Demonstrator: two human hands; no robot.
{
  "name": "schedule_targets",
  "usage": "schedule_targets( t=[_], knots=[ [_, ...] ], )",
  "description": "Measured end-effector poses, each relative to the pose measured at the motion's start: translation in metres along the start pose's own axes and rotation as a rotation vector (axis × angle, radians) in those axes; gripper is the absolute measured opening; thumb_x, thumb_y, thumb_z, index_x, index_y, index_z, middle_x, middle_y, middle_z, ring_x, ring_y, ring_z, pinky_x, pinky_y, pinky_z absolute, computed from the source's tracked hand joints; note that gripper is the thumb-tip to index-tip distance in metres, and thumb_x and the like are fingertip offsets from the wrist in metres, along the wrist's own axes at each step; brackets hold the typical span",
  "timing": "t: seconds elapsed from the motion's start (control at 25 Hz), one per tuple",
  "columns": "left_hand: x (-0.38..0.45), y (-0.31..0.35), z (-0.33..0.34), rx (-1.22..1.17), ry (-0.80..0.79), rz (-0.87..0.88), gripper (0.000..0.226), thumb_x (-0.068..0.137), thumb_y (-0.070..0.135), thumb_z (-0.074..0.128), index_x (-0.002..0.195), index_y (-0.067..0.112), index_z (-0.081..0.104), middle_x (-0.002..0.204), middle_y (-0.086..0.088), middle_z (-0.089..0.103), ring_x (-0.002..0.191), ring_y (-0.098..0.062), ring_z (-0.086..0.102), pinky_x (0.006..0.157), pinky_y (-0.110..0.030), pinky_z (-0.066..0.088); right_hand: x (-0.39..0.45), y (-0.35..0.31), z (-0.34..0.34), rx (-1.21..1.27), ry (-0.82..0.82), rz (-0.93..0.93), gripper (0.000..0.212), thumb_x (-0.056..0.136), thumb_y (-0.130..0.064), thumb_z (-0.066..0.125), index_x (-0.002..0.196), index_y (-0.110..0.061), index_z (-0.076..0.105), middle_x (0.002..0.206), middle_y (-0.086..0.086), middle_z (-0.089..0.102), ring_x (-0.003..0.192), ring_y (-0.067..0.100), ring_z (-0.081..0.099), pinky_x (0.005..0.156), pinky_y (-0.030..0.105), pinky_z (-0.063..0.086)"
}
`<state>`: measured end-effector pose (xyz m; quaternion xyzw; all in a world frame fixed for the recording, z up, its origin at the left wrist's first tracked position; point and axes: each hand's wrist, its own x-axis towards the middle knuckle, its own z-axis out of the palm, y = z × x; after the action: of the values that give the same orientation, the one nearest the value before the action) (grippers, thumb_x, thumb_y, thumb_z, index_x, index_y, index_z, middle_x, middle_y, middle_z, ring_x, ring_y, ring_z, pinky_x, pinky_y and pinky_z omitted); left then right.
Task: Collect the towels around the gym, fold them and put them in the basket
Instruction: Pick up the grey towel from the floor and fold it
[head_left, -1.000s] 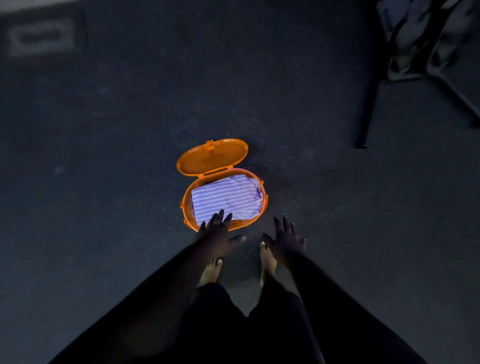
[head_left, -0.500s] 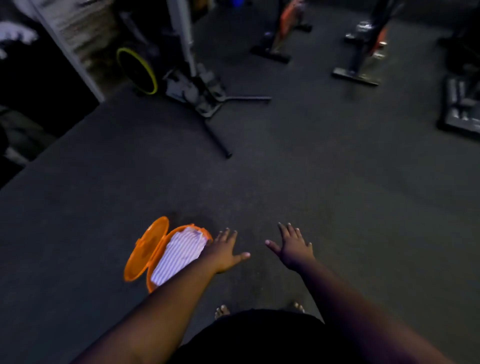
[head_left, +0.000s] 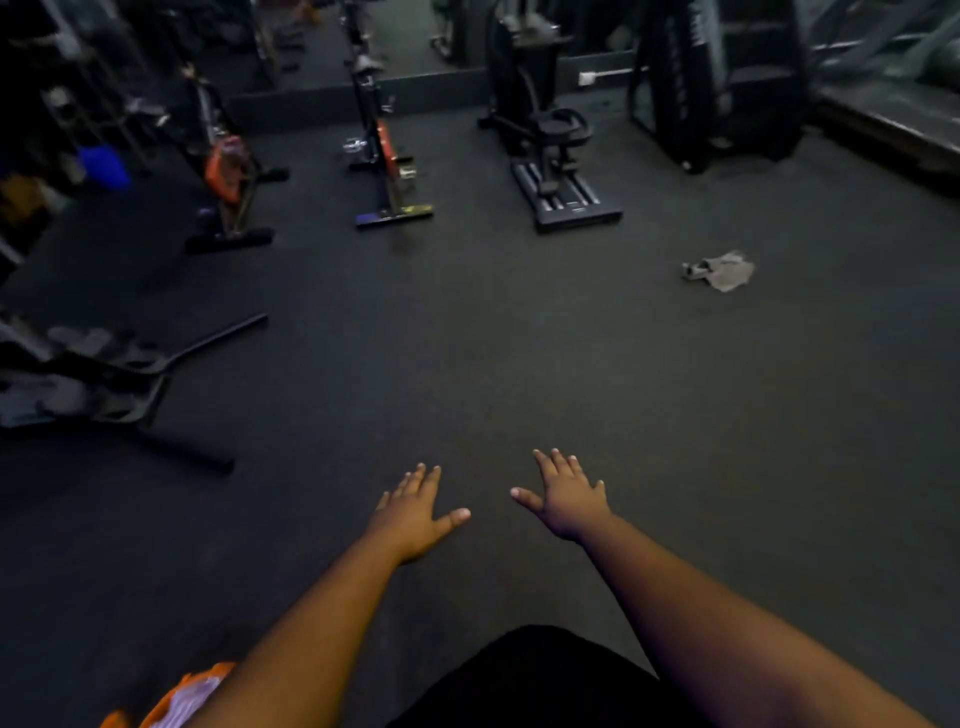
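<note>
Left hand (head_left: 413, 519), right hand (head_left: 569, 499) outstretched, empty

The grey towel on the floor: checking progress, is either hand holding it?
No. The grey towel lies far ahead on the floor while the left hand and right hand are open and empty.

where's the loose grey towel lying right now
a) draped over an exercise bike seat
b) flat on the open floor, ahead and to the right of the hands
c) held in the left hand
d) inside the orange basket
b: the crumpled grey towel lies on the dark floor, far ahead and right of the right hand; the left hand is spread and holds nothing, like the right one.
</note>
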<state>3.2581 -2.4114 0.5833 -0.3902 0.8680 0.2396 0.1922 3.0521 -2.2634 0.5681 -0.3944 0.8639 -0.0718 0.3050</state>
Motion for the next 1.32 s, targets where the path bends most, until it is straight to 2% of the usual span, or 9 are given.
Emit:
schedule_targets(
  t=[0.12,0.24,0.32,0.44,0.6,0.96,1.16,1.32],
  knots=[
    [0.039,0.09,-0.009,0.058,-0.025,0.115,0.104,0.086,0.084,0.035,0.164,0.025,0.001,0.171,-0.002,-0.006,0.158,-0.02,0.001,0.125,-0.046,0.01,0.0,0.076,-0.043,0.047,0.057,0.103,0.094,0.089,-0.082,0.037,0.162,-0.033,0.006,0.171,-0.003,0.0,0.158,0.024,-0.002,0.119,0.067,0.011],
    [0.079,0.165,-0.022,0.095,-0.037,0.228,0.123,0.064,0.096,0.017,0.164,0.025,0.001,0.171,-0.001,-0.005,0.158,-0.02,0.002,0.125,-0.046,0.01,0.007,0.132,-0.084,0.1,0.115,0.196,0.093,0.089,-0.081,0.037,0.162,-0.034,0.006,0.171,-0.004,-0.001,0.158,0.024,-0.002,0.12,0.067,0.011],
    [0.11,0.21,-0.031,0.133,-0.044,0.3,0.117,0.072,0.094,0.023,0.164,0.025,0.001,0.171,-0.002,-0.005,0.158,-0.021,0.002,0.125,-0.047,0.01,0.019,0.166,-0.109,0.132,0.149,0.258,0.093,0.089,-0.081,0.037,0.162,-0.034,0.005,0.171,-0.004,-0.002,0.158,0.024,-0.003,0.12,0.067,0.011],
    [0.163,0.264,-0.042,0.178,-0.079,0.387,0.127,0.062,0.099,0.015,0.163,0.025,0.0,0.171,-0.002,-0.005,0.158,-0.022,0.002,0.125,-0.048,0.011,0.043,0.206,-0.138,0.149,0.172,0.318,0.092,0.089,-0.081,0.037,0.162,-0.035,0.004,0.171,-0.004,-0.002,0.158,0.024,-0.003,0.119,0.067,0.01],
    [0.252,0.323,-0.056,0.231,-0.113,0.463,0.102,0.089,0.081,0.038,0.163,0.024,0.0,0.171,-0.003,-0.005,0.158,-0.022,0.001,0.126,-0.048,0.01,0.096,0.255,-0.181,0.175,0.199,0.414,0.092,0.089,-0.081,0.036,0.162,-0.036,0.003,0.171,-0.004,-0.003,0.158,0.023,-0.004,0.12,0.066,0.01],
    [0.428,0.452,-0.131,0.326,-0.214,0.584,0.101,0.09,0.08,0.038,0.163,0.024,-0.002,0.171,-0.003,-0.006,0.158,-0.022,0.0,0.125,-0.049,0.009,0.205,0.337,-0.292,0.28,0.224,0.598,0.092,0.089,-0.082,0.036,0.162,-0.037,0.002,0.171,-0.005,-0.003,0.158,0.022,-0.004,0.121,0.065,0.009],
    [0.51,0.528,-0.151,0.376,-0.25,0.619,0.1,0.091,0.079,0.038,0.163,0.024,-0.003,0.171,-0.003,-0.006,0.158,-0.022,0.0,0.126,-0.049,0.01,0.273,0.398,-0.344,0.322,0.21,0.612,0.091,0.09,-0.08,0.037,0.162,-0.036,0.003,0.171,-0.004,-0.003,0.158,0.023,-0.004,0.12,0.065,0.008],
    [0.585,0.598,-0.167,0.352,-0.252,0.58,0.099,0.091,0.078,0.038,0.163,0.024,-0.003,0.171,-0.003,-0.007,0.158,-0.022,-0.001,0.126,-0.05,0.01,0.348,0.468,-0.403,0.323,0.208,0.568,0.091,0.09,-0.08,0.037,0.162,-0.036,0.002,0.171,-0.004,-0.003,0.158,0.023,-0.004,0.12,0.065,0.008]
  ],
)
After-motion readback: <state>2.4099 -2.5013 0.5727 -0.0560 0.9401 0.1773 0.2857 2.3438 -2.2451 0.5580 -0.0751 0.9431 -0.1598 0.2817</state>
